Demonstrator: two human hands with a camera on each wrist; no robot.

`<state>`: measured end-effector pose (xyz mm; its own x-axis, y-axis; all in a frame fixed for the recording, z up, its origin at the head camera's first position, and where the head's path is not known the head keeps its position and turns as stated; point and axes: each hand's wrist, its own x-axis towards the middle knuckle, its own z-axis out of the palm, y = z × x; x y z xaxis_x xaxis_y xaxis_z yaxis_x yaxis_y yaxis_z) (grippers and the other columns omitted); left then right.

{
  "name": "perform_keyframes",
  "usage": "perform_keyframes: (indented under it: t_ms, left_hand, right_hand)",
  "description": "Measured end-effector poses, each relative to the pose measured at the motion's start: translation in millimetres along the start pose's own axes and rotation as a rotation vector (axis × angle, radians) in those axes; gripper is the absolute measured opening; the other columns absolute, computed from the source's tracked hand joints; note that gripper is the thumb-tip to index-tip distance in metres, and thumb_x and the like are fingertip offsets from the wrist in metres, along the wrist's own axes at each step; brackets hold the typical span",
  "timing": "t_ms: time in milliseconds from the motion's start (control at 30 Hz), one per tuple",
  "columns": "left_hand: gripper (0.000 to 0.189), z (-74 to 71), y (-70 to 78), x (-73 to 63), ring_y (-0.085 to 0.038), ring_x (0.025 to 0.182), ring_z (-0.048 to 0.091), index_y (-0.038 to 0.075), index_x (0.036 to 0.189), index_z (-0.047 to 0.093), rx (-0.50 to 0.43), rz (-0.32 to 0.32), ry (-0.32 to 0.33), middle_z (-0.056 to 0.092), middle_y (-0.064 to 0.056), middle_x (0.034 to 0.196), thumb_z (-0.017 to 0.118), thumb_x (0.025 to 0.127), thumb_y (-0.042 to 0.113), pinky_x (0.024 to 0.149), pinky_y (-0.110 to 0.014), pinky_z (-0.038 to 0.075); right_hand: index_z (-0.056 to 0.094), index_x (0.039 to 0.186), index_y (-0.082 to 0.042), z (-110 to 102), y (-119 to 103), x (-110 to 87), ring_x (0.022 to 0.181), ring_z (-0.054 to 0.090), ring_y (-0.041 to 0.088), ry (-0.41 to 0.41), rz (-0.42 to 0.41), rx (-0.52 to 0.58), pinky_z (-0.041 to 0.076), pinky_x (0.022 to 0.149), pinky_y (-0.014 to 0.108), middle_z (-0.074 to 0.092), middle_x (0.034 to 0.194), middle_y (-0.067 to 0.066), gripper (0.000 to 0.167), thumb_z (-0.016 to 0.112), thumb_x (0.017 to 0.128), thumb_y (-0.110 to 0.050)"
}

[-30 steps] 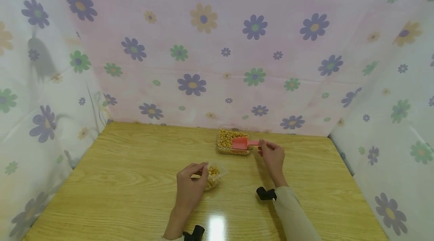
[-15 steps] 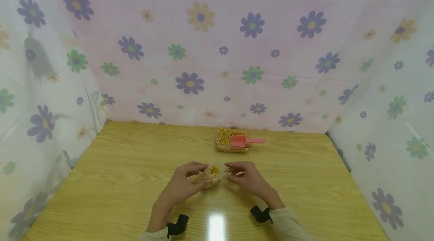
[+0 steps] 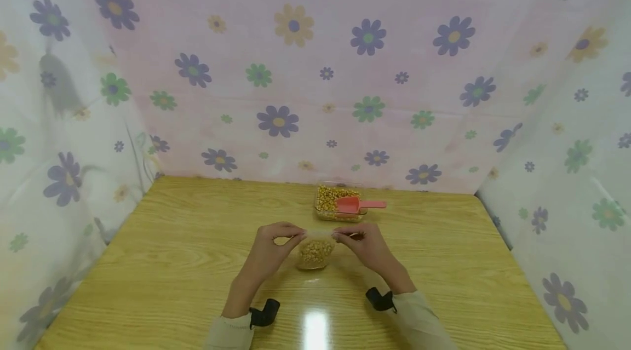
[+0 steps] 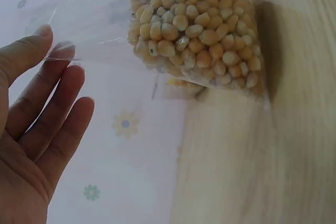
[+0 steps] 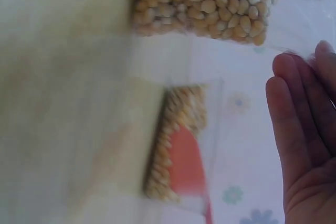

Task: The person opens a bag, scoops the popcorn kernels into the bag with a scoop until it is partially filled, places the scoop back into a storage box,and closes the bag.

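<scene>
A clear plastic bag of corn kernels (image 3: 315,251) hangs between my two hands near the middle of the table. My left hand (image 3: 270,248) pinches its upper left corner between thumb and forefinger; the other fingers are spread in the left wrist view. At the upper right corner, my right hand (image 3: 367,248) pinches the bag the same way. The kernels (image 4: 199,30) fill the lower part of the bag, and the plastic above them is stretched between the hands. Behind it stands a clear rectangular container (image 3: 340,217) of corn kernels, with a red scoop (image 3: 350,205) lying on them.
The scoop's handle (image 3: 374,204) sticks out over the container's right side. A wood-grain table (image 3: 197,229) lies beneath everything. Flower-patterned cloth (image 3: 315,87) walls in its back and sides.
My right hand has let go of the scoop, leaving it in the container, and come to the bag. Both hands now grip the bag's top corners and have lifted and straightened it.
</scene>
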<state>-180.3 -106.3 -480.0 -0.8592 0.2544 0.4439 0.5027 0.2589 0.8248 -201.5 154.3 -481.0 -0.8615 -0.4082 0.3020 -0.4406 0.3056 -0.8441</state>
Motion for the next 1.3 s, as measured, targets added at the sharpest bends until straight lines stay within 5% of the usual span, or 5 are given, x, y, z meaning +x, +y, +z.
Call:
perform_keyframes:
  t_ms: [300,600,867,1067,1300]
  left_hand:
    - [0.009,14.2,-6.4,26.0,-0.016,0.088,0.071,0.012,0.098,0.082,-0.050,0.004,0.047,0.077,-0.002,0.097,0.076,0.092,0.014,0.079,-0.031,0.060]
    - [0.009,24.4,-17.6,28.6,-0.014,0.091,0.070,0.015,0.100,0.079,-0.036,-0.055,0.004,0.076,0.000,0.099,0.071,0.096,0.017,0.079,-0.031,0.058]
    - [0.011,24.9,-21.0,29.2,-0.018,0.096,0.069,0.012,0.101,0.079,-0.019,-0.068,0.034,0.076,-0.001,0.100,0.070,0.097,0.017,0.085,-0.033,0.057]
    - [0.011,30.1,-27.2,29.2,-0.019,0.091,0.069,0.011,0.100,0.079,0.007,-0.014,0.064,0.076,-0.002,0.096,0.070,0.096,0.015,0.083,-0.032,0.057]
    - [0.009,34.4,-29.7,29.5,-0.018,0.089,0.069,0.010,0.099,0.079,0.028,0.074,0.107,0.075,-0.003,0.096,0.071,0.095,0.012,0.078,-0.031,0.058]
  right_hand:
    - [0.078,0.104,0.005,-22,-2,2.1,0.087,0.074,0.037,0.099,-0.042,0.076,0.061,0.076,0.027,0.076,0.102,0.022,0.015,0.070,0.093,0.001]
    - [0.078,0.099,0.008,-13,28,-3.8,0.086,0.075,0.025,0.232,-0.099,0.186,0.062,0.076,0.029,0.075,0.099,0.025,0.012,0.070,0.090,0.009]
    - [0.076,0.100,0.011,-9,34,-1.0,0.087,0.076,0.022,0.225,-0.142,0.198,0.062,0.076,0.029,0.073,0.094,0.029,0.014,0.064,0.092,0.013]
    - [0.075,0.100,0.013,-7,34,-0.9,0.085,0.075,0.034,0.243,-0.132,0.161,0.061,0.074,0.026,0.073,0.094,0.030,0.015,0.063,0.092,0.014]
    - [0.077,0.102,0.008,-7,31,-2.5,0.089,0.075,0.020,0.245,-0.090,0.183,0.062,0.075,0.028,0.074,0.098,0.027,0.013,0.066,0.094,0.006]
